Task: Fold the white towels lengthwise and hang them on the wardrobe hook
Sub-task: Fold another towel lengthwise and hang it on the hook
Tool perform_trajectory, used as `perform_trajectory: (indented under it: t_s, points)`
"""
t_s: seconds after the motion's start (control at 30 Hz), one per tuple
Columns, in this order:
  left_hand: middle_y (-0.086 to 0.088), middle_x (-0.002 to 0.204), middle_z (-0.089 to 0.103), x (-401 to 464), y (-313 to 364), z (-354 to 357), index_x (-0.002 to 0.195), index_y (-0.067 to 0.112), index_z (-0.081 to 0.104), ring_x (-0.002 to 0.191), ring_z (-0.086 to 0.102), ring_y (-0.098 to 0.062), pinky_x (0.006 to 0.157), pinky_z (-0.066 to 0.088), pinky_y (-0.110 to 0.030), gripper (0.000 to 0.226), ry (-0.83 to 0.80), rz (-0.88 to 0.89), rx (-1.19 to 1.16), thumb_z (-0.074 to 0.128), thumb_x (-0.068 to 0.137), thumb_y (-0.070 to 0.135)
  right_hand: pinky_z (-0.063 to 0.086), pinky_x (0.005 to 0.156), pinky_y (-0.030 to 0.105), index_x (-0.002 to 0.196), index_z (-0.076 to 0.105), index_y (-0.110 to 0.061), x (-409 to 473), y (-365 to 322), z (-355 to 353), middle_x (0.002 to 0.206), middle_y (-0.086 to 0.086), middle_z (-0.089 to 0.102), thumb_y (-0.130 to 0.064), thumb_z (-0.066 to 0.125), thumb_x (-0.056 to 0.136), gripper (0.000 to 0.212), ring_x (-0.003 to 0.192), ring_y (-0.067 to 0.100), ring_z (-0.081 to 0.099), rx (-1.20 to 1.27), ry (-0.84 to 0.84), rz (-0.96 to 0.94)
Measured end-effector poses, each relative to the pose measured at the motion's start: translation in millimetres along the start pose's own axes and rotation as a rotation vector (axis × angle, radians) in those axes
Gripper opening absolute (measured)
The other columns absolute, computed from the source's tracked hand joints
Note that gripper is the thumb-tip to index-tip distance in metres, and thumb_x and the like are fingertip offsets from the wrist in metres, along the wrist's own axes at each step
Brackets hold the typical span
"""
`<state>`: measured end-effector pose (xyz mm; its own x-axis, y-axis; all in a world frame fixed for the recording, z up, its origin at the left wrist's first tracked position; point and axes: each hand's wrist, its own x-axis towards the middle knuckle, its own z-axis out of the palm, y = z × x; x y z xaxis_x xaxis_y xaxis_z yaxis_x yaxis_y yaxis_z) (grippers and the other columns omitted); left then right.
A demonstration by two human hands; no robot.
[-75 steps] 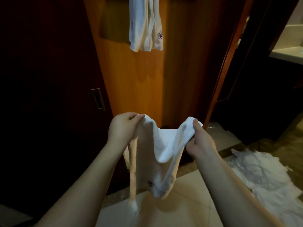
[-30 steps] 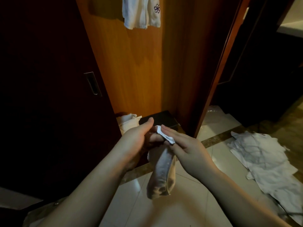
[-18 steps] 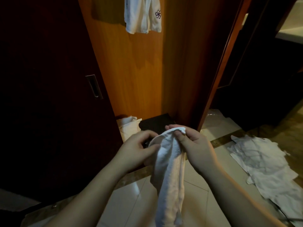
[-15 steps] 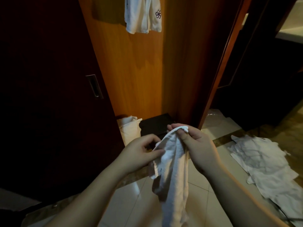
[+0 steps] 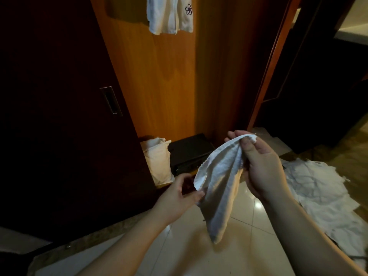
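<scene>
Head view: I see both forearms coming in from the bottom edge, converging mid-frame. Right hand (image 5: 260, 168) is raised, palm turned toward camera, thumb and fingers (image 5: 247, 144) curled and pinching the top end of a white towel (image 5: 219, 182). Towel hangs from that pinch, down and left, bunched into a narrow strip, its tail ending above the floor tiles (image 5: 199, 255) at lower centre. Left hand (image 5: 179, 196) sits lower and left of the right, wrist bent, thumb and fingertips nipping the towel's left edge about mid-length; grip looks light, rest of that hand loosely curled.

Top centre: hung towel (image 5: 169, 16) with a dark embroidered logo, draped against the orange wood wardrobe panel (image 5: 159, 86); the hook itself is out of frame. Dark sliding door (image 5: 59, 116) with a recessed handle fills the left. Pile of white towels (image 5: 322, 196) lies on the floor at right. A white bag (image 5: 157, 162) and a black box (image 5: 189, 152) sit at the wardrobe base, centre frame.
</scene>
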<state>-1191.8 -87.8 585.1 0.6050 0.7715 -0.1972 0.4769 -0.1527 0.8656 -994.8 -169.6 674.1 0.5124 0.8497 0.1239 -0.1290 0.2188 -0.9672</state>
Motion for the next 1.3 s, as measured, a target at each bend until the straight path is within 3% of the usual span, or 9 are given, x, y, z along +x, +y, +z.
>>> perform_trajectory:
  t_s: [0.13,0.3,0.47,0.67,0.73,0.9,1.03,1.17,1.3]
  points:
    - [0.05,0.114,0.051,7.1,17.1,17.6,0.113,0.082,0.03,0.101,0.049,0.03,0.074,0.05,-0.014,0.061,-0.049,0.058,-0.075,0.067,0.064,0.083,0.057,0.084,0.024,0.107,0.076,-0.039,2.3,-1.1,2.6,0.119,-0.004,0.073,-0.068,0.072,0.073,0.044,0.112,0.014,0.069,0.036,-0.013,-0.018]
    - [0.026,0.105,0.07,24.1,32.1,9.5,0.116,0.056,0.056,0.09,0.067,0.01,0.06,0.053,-0.009,0.029,0.063,-0.024,-0.402,0.064,0.094,0.04,0.056,0.087,0.025,0.107,0.077,-0.033,9.7,-8.3,-7.6,0.121,0.001,0.073,-0.062,0.076,0.075,0.043,0.115,0.017,0.068,0.122,0.013,-0.048]
    - [0.001,0.118,0.074,35.9,37.0,-6.0,0.127,0.03,0.067,0.103,0.072,-0.015,0.073,0.059,-0.026,0.044,-0.089,-0.143,-0.821,0.074,0.083,0.023,0.056,0.088,0.027,0.103,0.079,-0.028,15.0,-9.3,-13.9,0.119,0.004,0.073,-0.054,0.08,0.074,0.039,0.115,0.02,0.068,0.22,0.012,-0.052]
    - [-0.006,0.103,0.077,43.1,48.9,-12.9,0.094,0.024,0.08,0.094,0.075,-0.021,0.07,0.059,-0.03,0.023,-0.075,-0.193,-0.901,0.077,0.074,0.014,0.057,0.086,0.026,0.106,0.078,-0.029,18.2,-12.1,-25.3,0.12,0.003,0.073,-0.054,0.074,0.078,0.038,0.114,0.018,0.068,0.143,0.014,-0.095]
    - [-0.003,0.097,0.078,42.3,57.5,-28.5,0.088,0.023,0.08,0.093,0.074,-0.023,0.071,0.058,-0.028,0.019,0.06,-0.152,-0.775,0.072,0.081,0.007,0.057,0.088,0.028,0.108,0.077,-0.032,19.7,-14.2,-31.8,0.121,0.0,0.073,-0.063,0.074,0.074,0.046,0.115,0.017,0.068,0.036,0.035,-0.11]
    - [0.012,0.087,0.064,28.9,93.7,-81.9,0.088,0.03,0.068,0.075,0.058,0.0,0.059,0.04,-0.01,0.016,0.422,0.281,0.169,0.067,0.091,0.015,0.051,0.096,0.045,0.11,0.075,-0.037,22.6,-10.3,-40.9,0.12,-0.007,0.073,-0.075,0.065,0.077,0.051,0.112,0.014,0.068,-0.195,0.05,-0.151]
    - [0.012,0.09,0.057,15.6,120.1,-113.2,0.092,0.032,0.062,0.086,0.052,0.0,0.064,0.04,-0.012,0.012,0.374,0.449,0.413,0.064,0.094,0.02,0.053,0.092,0.041,0.113,0.075,-0.035,29.8,-20.5,-42.4,0.118,-0.006,0.074,-0.073,0.063,0.081,0.05,0.109,0.015,0.069,-0.232,0.063,-0.171]
    - [0.011,0.092,0.059,12.2,136.5,-133.3,0.087,0.034,0.058,0.083,0.055,-0.006,0.066,0.044,-0.022,0.016,0.252,0.411,0.438,0.07,0.091,0.025,0.055,0.079,0.022,0.11,0.074,-0.04,38.7,-37.0,-39.0,0.113,-0.011,0.075,-0.065,0.059,0.089,0.036,0.102,0.008,0.071,-0.269,0.052,-0.192]
    - [0.003,0.09,0.056,18.8,144.1,-142.8,0.089,0.023,0.058,0.08,0.053,-0.015,0.065,0.04,-0.026,0.018,0.204,0.346,0.72,0.073,0.089,0.031,0.051,0.084,0.028,0.108,0.075,-0.044,52.8,-40.1,-31.7,0.11,-0.013,0.075,-0.063,0.057,0.089,0.032,0.1,0.006,0.07,-0.338,0.001,-0.182]
